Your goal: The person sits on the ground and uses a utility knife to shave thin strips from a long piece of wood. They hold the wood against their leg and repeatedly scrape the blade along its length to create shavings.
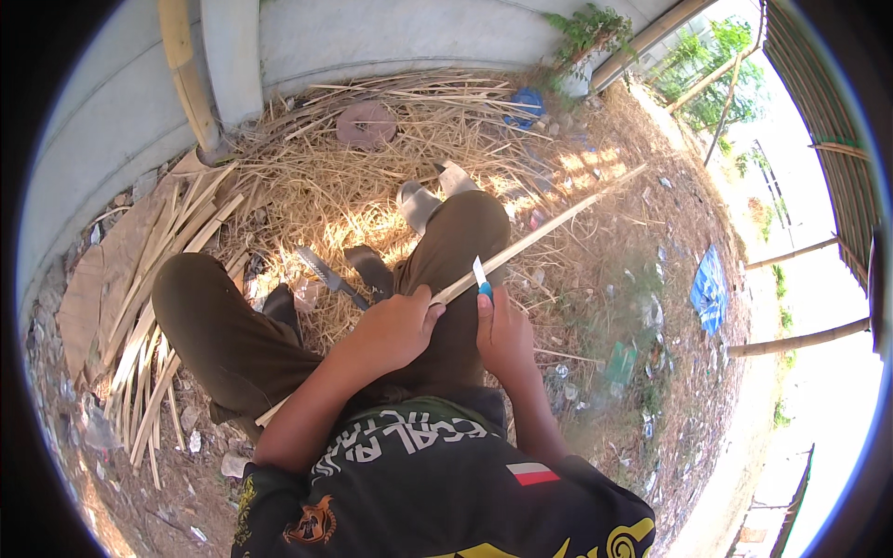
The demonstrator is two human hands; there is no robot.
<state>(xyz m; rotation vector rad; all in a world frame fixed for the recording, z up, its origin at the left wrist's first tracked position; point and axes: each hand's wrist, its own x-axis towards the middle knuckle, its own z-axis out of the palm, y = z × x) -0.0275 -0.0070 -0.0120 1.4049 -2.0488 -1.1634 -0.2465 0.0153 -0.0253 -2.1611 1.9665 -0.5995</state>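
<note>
One pale strip in hand, partly worked, I'd judge.
The strip slants over the right leg, far end rightward; left hand clamped on it, right hand closed round a knife. Shavings lie far ahead; whether the left-side pile of strips is finished, I can't tell.

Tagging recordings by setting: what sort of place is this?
Likely an informal outdoor workspot beside a pale wall: littered ground, straw-like scraps and a pile of long strips.
</note>
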